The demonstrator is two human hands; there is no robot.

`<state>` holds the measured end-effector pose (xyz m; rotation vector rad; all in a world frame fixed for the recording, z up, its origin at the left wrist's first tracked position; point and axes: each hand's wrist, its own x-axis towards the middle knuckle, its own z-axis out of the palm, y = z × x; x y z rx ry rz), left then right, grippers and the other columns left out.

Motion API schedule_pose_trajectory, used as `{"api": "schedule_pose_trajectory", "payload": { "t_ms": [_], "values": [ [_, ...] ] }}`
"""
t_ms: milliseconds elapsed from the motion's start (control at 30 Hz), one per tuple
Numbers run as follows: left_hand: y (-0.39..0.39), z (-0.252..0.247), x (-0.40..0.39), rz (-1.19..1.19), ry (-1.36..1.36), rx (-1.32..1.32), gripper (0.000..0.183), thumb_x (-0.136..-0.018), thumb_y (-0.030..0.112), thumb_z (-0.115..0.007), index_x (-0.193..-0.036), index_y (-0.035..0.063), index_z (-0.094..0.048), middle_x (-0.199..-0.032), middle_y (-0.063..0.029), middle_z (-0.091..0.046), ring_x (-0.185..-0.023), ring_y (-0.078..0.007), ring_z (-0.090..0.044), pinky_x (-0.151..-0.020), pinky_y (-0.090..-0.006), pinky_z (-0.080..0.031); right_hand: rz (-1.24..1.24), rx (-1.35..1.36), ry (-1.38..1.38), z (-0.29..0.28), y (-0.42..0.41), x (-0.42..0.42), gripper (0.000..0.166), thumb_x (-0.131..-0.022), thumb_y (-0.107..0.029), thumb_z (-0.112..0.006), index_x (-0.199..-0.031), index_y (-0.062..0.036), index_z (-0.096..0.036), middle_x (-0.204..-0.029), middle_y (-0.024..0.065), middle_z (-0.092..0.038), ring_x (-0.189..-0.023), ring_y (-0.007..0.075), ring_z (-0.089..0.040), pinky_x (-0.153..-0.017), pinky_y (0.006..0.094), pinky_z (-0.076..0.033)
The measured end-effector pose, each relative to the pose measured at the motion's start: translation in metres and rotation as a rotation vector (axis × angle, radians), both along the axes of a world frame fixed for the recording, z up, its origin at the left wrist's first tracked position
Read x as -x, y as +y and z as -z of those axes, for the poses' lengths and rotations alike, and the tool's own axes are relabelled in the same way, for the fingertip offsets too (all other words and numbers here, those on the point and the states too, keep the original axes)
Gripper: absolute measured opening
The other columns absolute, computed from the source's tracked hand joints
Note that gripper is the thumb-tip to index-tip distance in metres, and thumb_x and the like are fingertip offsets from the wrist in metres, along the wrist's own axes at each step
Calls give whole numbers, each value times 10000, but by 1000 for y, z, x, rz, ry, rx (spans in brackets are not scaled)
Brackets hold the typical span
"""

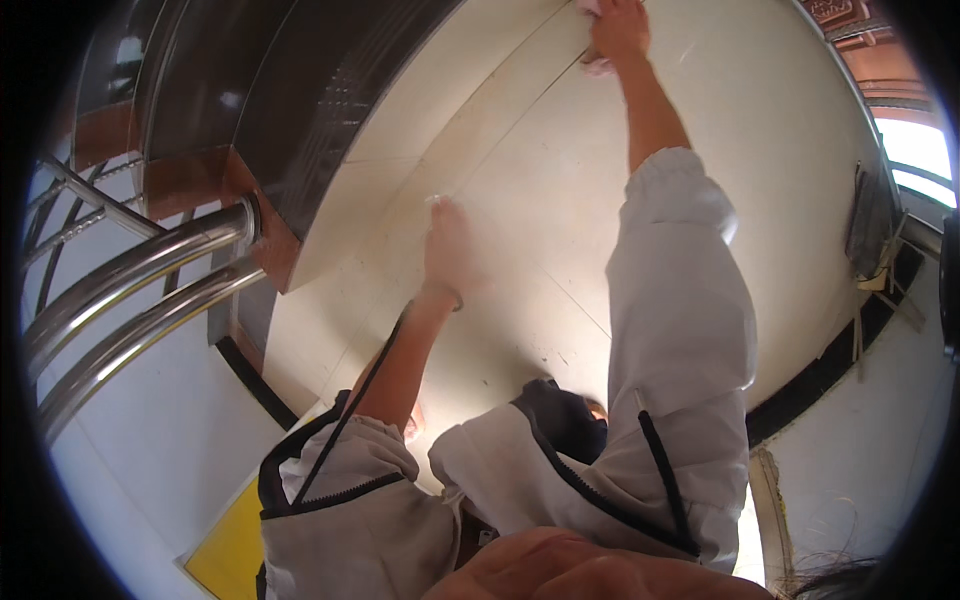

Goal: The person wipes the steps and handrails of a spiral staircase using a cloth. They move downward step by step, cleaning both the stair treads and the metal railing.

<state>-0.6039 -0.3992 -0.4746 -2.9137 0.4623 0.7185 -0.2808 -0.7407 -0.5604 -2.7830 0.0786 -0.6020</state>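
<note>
My right hand (pixel 621 31) reaches far forward over a cream tiled surface (pixel 540 187). It is closed on a pinkish cloth (pixel 598 67), which shows at both sides of the fingers near a thin tile joint. My left hand (pixel 450 251), blurred, is nearer to me and to the left, flat over the same tiles with the thumb spread. A faint pale spot shows at its fingertips; I cannot tell what it is. A thin band circles the left wrist. Both forearms come out of pushed-up light grey sleeves (pixel 675 277).
Glossy dark panels (pixel 300 90) border the tiles at upper left. Two shiny metal rails (pixel 142 277) end beside them. At the right edge stand a dark flat object (pixel 868 221) and thin sticks (pixel 859 337), by a black border strip (pixel 814 394). A yellow panel (pixel 229 547) lies lower left.
</note>
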Motion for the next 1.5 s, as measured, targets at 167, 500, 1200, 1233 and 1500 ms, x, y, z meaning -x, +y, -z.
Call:
{"api": "schedule_pose_trajectory", "payload": {
  "t_ms": [167,500,1200,1233,1500],
  "values": [
    [8,-13,4,-70,126,-204,1484,-509,621,-890,-1536,-65,-67,-1598,-323,-53,-1484,-475,-107,-1100,-530,-362,-463,-188,-7,-15,119,102,547,-736,-32,-724,-1252,-169,-605,-1244,88,-596,-1196,282,-545,-1019,408,-425],
    [31,-30,92,208,-198,361,788,-744,347,-816,-1359,-7,-475,-1430,-262,-449,-1319,-441,-433,-1053,-468,-431,-827,-984,565,-67,181,286,454,-810,-125,-670,-1263,-138,-641,-1175,103,-694,-1163,317,-612,-996,455,-492],
    [108,-164,118,249,207,409,456,-833,218,-753,-1215,29,-591,-1194,-174,-627,-1124,-359,-590,-965,-433,-468,-339,-484,-17,-25,142,312,398,-913,-119,-582,-1311,-116,-599,-1382,102,-575,-1333,277,-483,-1138,408,-371],
    [111,-181,118,289,215,357,481,-832,223,-757,-1237,34,-580,-1199,-170,-622,-1131,-352,-583,-981,-431,-457,-467,-550,4,-27,195,326,422,-932,-141,-587,-1353,-124,-567,-1406,89,-559,-1331,273,-487,-1136,408,-372],
    [116,-197,109,317,183,364,575,-832,312,-751,-1300,41,-553,-1232,-172,-615,-1140,-362,-580,-957,-438,-473,-694,-2111,469,-57,260,417,320,-946,-94,-594,-1262,-42,-590,-1212,80,-659,-1126,210,-630,-969,381,-502]
  ]
}}
